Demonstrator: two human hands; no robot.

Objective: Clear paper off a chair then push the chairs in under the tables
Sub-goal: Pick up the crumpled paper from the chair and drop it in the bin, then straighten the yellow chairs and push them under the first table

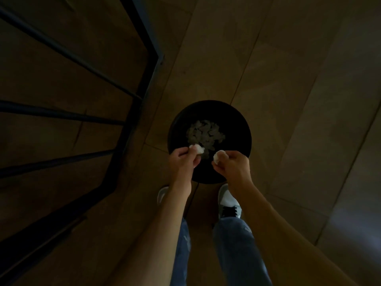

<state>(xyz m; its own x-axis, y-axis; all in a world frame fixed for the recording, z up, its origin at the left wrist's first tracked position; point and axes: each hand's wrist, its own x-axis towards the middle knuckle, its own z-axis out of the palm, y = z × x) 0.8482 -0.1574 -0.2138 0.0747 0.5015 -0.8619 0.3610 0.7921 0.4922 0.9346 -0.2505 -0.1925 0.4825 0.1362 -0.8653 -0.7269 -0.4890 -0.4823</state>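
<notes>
I look straight down into a round black bin (237, 120) on the floor. Several crumpled white paper pieces (204, 133) lie in its bottom. My left hand (182, 162) is over the bin's near rim, pinching a white paper wad (199, 149) at the fingertips. My right hand (234, 165) is beside it, also above the near rim, closed on a second white paper wad (216, 157). The two hands are a short gap apart. No chair seat or table top shows clearly in this dim view.
A black metal frame (142, 96) with several bars runs along the left, close to the bin. Large brown floor tiles (299, 100) spread to the right and behind. My white shoes (228, 200) and blue jeans stand just before the bin.
</notes>
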